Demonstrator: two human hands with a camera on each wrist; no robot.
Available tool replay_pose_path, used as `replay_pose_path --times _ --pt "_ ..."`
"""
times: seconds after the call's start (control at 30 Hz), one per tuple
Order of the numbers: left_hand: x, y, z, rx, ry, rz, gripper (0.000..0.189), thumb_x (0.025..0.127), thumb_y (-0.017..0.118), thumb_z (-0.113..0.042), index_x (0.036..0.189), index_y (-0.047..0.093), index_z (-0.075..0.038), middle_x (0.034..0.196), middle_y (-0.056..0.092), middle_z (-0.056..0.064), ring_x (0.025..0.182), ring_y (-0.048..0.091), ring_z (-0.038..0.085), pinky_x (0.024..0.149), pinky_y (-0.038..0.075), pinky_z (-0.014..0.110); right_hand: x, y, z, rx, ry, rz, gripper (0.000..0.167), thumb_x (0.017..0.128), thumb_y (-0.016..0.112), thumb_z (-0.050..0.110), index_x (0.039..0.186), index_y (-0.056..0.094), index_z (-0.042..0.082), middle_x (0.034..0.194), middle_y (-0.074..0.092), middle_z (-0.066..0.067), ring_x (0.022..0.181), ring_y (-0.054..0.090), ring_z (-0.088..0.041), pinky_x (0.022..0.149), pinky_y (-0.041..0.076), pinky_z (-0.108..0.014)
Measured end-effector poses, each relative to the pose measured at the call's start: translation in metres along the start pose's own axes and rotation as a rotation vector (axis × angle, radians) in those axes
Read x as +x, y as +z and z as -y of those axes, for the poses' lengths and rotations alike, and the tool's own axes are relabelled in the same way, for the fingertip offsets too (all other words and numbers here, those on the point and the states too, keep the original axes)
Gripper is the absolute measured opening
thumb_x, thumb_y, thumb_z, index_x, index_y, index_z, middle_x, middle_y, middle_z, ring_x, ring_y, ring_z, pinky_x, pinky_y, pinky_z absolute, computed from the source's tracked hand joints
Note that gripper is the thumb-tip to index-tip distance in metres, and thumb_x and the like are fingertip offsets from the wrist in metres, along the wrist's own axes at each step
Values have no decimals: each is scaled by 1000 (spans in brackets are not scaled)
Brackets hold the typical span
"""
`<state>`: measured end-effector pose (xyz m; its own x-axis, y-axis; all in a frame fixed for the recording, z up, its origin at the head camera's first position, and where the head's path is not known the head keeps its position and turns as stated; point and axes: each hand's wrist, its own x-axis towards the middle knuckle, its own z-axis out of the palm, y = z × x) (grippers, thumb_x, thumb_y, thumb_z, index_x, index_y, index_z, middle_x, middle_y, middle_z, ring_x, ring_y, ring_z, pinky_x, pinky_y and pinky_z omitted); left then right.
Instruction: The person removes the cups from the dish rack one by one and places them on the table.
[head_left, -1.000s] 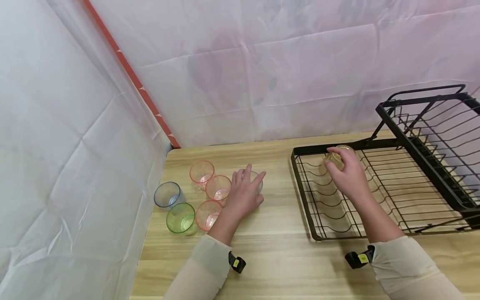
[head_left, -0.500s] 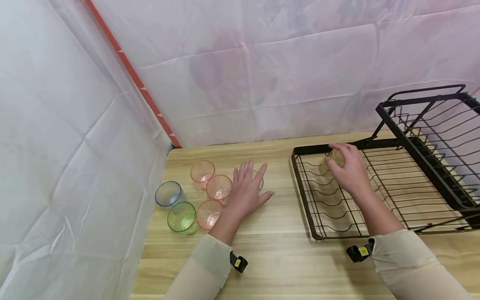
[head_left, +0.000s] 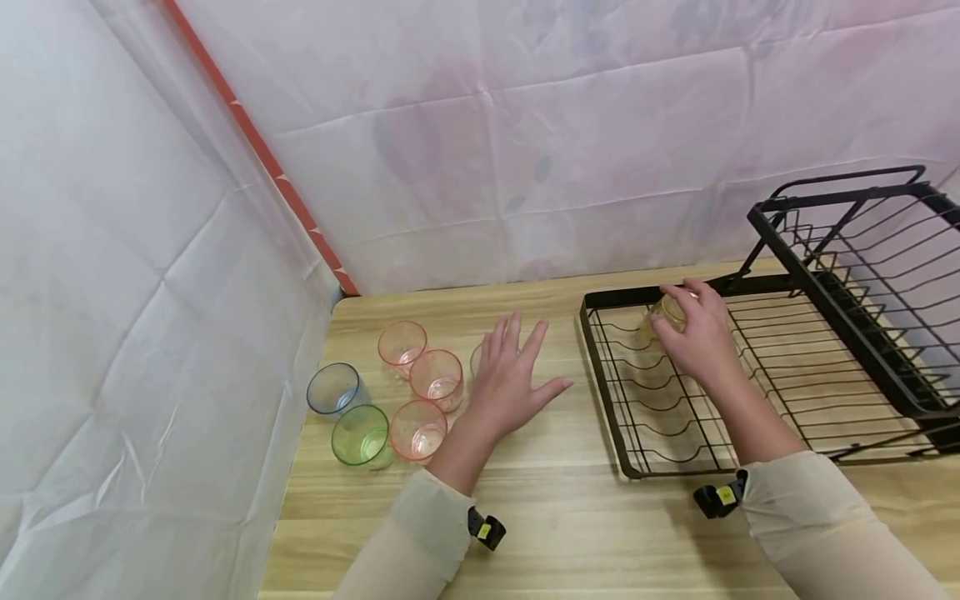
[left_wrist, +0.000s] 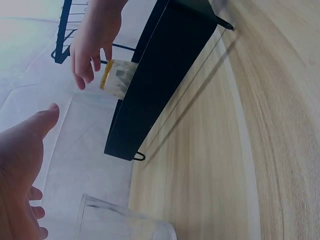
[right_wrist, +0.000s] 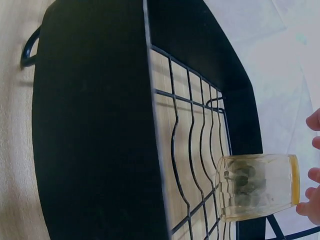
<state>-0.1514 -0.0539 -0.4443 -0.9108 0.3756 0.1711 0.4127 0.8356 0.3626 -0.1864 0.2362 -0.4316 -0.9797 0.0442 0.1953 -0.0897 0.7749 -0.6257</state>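
A yellow-tinted glass (head_left: 664,317) stands on the wavy wires at the back of the black dish rack (head_left: 611,400). In the right wrist view, the amber-edged end of this glass (right_wrist: 255,187) faces up. My right hand (head_left: 701,337) is over it, fingers loosely bent and spread about its top; one fingertip is at the edge, and I cannot tell whether it touches. My left hand (head_left: 510,387) hovers with straight, spread fingers above a clear glass (head_left: 476,360), which it partly hides. In the left wrist view, the clear glass (left_wrist: 120,220) is below that hand and apart from it.
Left of my left hand are three pink-rimmed glasses, including a middle one (head_left: 437,377), plus a blue glass (head_left: 335,390) and a green glass (head_left: 362,437). A raised wire tier (head_left: 862,250) rises at the rack's right. Cloth walls (head_left: 450,167) border the table's back and left.
My left hand's fingers have spread, and it has shifted right and slightly away from the clear glass. My right hand's fingers have loosened and moved slightly back; the yellow glass stays in the rack.
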Motion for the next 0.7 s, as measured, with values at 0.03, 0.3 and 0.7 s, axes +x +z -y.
replay_pose_path --times 0.03,0.3,0.7 --pt "0 0 -1 -13 3 1 87 88 55 -68 157 22 -28 165 10 12 152 8 33 121 14 55 1 0 -1 -9 5 8 54 97 55 24 145 44 2 158 20 -26 144 13 -52 101 23 -75" --pt "1 2 -9 -67 21 5 86 89 56 -66 158 21 -28 165 9 10 152 8 32 121 15 54 7 1 -7 -75 53 78 58 98 55 26 149 39 3 161 10 -27 144 9 -54 102 22 -75" --pt "4 3 -16 -90 24 5 82 92 52 -65 158 19 -29 166 9 10 152 7 31 122 14 52 13 3 -17 -101 81 108 52 99 49 18 148 40 5 159 12 -28 139 10 -61 98 22 -77"
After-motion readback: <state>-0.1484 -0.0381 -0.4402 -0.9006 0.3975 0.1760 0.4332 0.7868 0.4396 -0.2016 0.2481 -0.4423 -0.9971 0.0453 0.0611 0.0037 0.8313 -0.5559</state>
